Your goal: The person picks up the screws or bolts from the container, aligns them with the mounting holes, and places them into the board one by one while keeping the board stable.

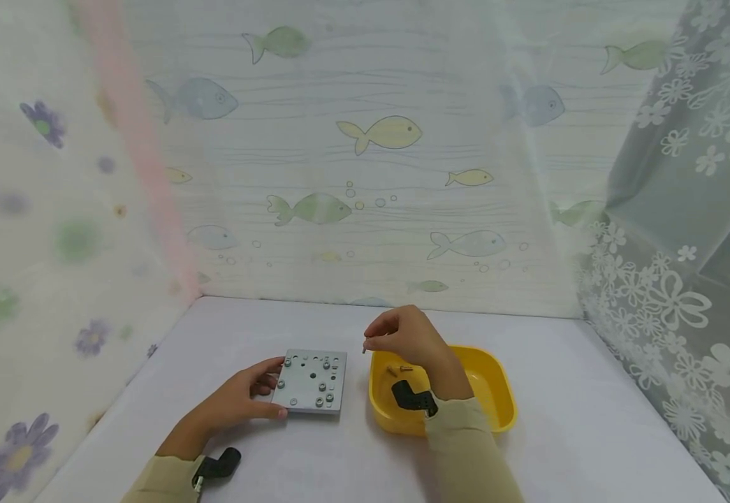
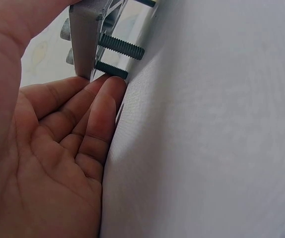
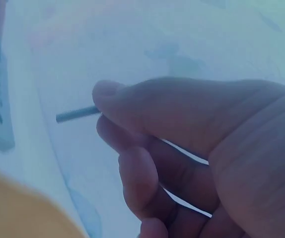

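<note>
A square silver metal plate (image 1: 302,388) with several holes and socket-head bolts lies on the white table, left of centre. My left hand (image 1: 239,397) grips its left side, thumb along the near corner and the other fingers at the far left edge. Threaded bolt shanks (image 2: 122,47) stick out beneath the plate in the left wrist view, close to the curled fingertips. Between thumb and forefinger, my right hand (image 1: 405,337) pinches a small bolt (image 3: 77,114). Its threaded end points outward; the head is hidden by the fingers. This hand is raised over the yellow bin's far left corner.
The yellow plastic bin (image 1: 504,391) stands right of the plate, with a few copper-coloured bolts (image 1: 406,368) inside. Black wrist cameras (image 1: 221,464) are strapped at both sleeves. Patterned curtains (image 1: 365,230) enclose the table at the back and sides.
</note>
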`<state>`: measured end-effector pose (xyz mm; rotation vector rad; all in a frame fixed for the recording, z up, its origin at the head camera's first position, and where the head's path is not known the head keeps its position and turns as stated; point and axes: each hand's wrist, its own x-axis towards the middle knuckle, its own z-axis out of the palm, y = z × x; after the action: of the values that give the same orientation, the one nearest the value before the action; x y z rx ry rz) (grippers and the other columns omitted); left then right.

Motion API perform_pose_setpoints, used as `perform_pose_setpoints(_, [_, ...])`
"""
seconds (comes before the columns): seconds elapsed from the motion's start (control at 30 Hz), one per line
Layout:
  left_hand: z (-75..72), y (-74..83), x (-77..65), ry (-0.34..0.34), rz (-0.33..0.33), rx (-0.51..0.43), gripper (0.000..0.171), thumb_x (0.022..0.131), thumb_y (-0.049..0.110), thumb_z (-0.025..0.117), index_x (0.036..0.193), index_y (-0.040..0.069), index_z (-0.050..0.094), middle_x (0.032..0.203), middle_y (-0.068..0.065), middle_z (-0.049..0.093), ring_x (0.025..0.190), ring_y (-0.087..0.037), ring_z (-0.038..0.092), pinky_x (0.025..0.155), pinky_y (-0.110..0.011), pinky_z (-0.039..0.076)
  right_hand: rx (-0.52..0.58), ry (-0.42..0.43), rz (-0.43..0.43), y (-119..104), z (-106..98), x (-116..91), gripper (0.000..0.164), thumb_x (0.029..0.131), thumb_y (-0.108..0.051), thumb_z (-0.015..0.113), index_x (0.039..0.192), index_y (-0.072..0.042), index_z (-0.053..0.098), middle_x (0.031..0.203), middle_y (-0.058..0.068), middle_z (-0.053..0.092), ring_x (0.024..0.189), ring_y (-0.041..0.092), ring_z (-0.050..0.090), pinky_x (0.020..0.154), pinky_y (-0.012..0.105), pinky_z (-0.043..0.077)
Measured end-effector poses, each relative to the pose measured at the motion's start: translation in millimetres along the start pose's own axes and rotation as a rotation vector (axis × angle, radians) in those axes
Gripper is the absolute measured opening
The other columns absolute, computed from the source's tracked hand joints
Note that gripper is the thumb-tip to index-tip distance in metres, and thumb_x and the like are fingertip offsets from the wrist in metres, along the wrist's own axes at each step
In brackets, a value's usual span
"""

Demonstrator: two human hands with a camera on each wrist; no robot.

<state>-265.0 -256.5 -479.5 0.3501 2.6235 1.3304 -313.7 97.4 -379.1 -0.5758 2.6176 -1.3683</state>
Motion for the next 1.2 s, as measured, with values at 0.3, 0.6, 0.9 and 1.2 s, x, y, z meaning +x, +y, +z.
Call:
perform_pose_setpoints(0.3, [-1.1, 5.0, -1.9, -0.009, -0.002, -0.017, 0.101, 0.073, 0.033, 0.094, 0.158, 0.013, 0.042, 0.135, -0.006, 0.061, 0.116, -0.019, 0.057, 0.103, -0.039, 0.049, 0.025, 0.060, -0.028, -19.5, 26.9, 8.0, 0.008, 0.088, -0.027, 0.084, 0.095, -0.024, 0.081, 0.093, -0.010, 0.076, 0.092, 0.016, 0.066, 0.080, 0.034, 0.056])
perform_pose_setpoints(0.6, [-1.9, 1.3, -0.6, -0.006, -0.002, -0.013, 0.101, 0.073, 0.035, 0.094, 0.157, 0.015, 0.043, 0.136, -0.005, 0.061, 0.116, -0.018, 0.057, 0.102, -0.036, 0.050, 0.089, 0.098, -0.032, -36.4, 64.6, 18.0, 0.005, 0.089, -0.023, 0.082, 0.093, -0.026, 0.081, 0.090, -0.010, 0.075, 0.083, 0.016, 0.066, 0.073, 0.031, 0.055])
perform_pose_setpoints(0.9, [-1.8, -3.0, 1.7, -0.016, 0.011, -0.003, 0.100, 0.075, 0.037, 0.093, 0.158, 0.013, 0.042, 0.135, -0.005, 0.062, 0.116, -0.018, 0.058, 0.101, -0.037, 0.050, 0.053, 0.153, 0.053, -39.1, 104.9, 26.4, 0.004, 0.091, -0.024, 0.081, 0.093, -0.028, 0.080, 0.089, -0.014, 0.071, 0.081, 0.013, 0.062, 0.070, 0.026, 0.055])
perform_pose_setpoints(1.2, [-3.1, -8.7, 6.1, -0.024, 0.021, -0.006, 0.099, 0.076, 0.039, 0.092, 0.158, 0.016, 0.042, 0.135, -0.003, 0.062, 0.118, -0.018, 0.058, 0.098, -0.025, 0.051, 0.026, 0.196, 0.058, -31.8, 128.6, 32.4, 0.009, 0.093, -0.023, 0.078, 0.101, -0.020, 0.081, 0.087, -0.016, 0.070, 0.081, 0.010, 0.061, 0.070, 0.027, 0.053])
